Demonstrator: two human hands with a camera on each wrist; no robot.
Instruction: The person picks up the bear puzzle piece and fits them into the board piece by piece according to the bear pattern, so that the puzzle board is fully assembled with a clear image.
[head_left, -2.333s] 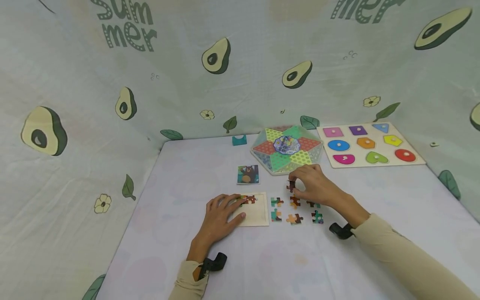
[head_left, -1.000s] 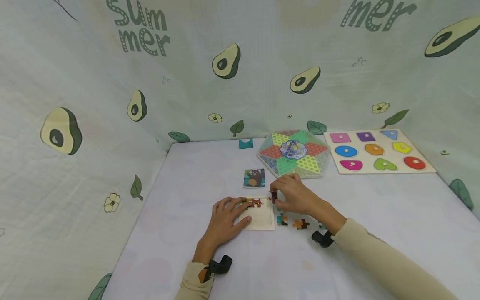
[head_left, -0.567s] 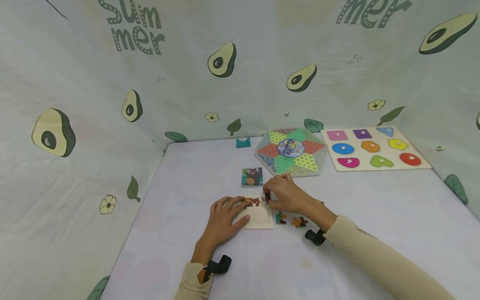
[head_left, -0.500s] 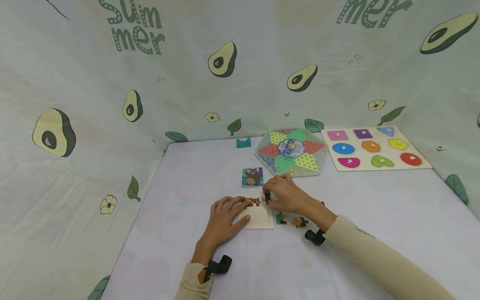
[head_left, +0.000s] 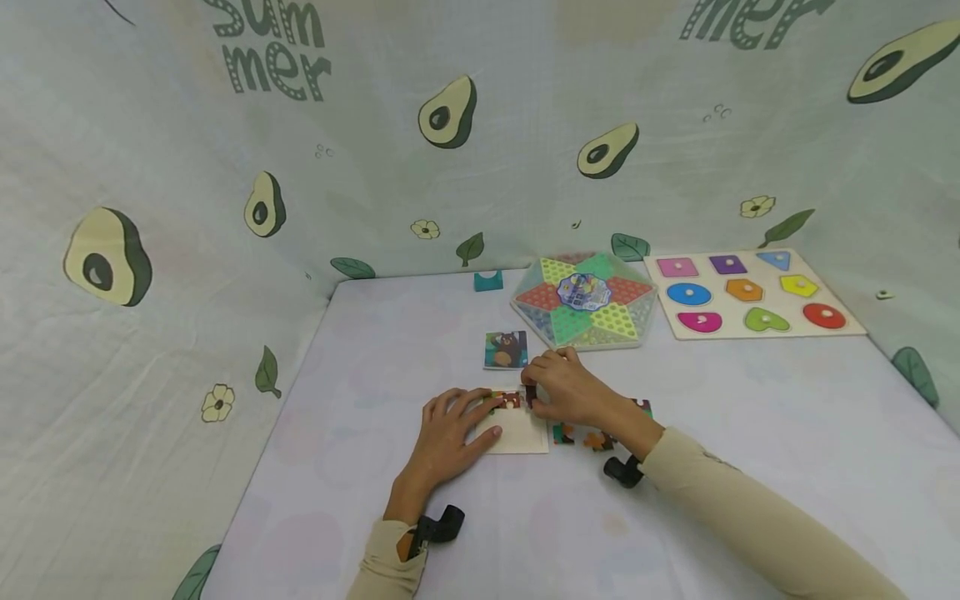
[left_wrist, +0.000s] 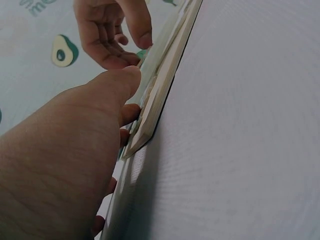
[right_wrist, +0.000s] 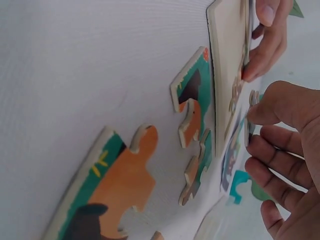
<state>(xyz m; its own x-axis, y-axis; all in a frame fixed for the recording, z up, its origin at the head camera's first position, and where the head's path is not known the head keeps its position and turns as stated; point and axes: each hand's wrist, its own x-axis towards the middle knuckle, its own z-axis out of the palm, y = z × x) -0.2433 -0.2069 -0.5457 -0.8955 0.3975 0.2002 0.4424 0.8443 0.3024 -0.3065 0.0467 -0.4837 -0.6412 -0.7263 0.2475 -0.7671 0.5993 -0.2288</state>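
My left hand (head_left: 448, 440) lies spread over the left side of a small wooden puzzle tray (head_left: 521, 437), its fingers on the frame and by the jigsaw pieces (head_left: 510, 400) along the top edge, which show a brown bear. Between thumb and fingertips, my right hand (head_left: 572, 387) pinches a dark brown jigsaw piece (right_wrist: 251, 117), held on edge over the tray's upper right corner. Right of the tray lie several loose jigsaw pieces, among them an orange one with a green edge (right_wrist: 125, 182) and a green and orange one (right_wrist: 195, 92). The right forearm hides some of them.
A bear picture card (head_left: 506, 350) lies just behind the tray. Farther back are a hexagonal star-patterned game board (head_left: 583, 302), a wooden shape board with knobbed pieces (head_left: 757, 293) and a small teal piece (head_left: 488, 282). Avocado-print cloth hangs behind the table.
My right hand has carried the dark brown piece leftward from the loose pieces to the tray's upper right corner. My left hand keeps its place on the tray.
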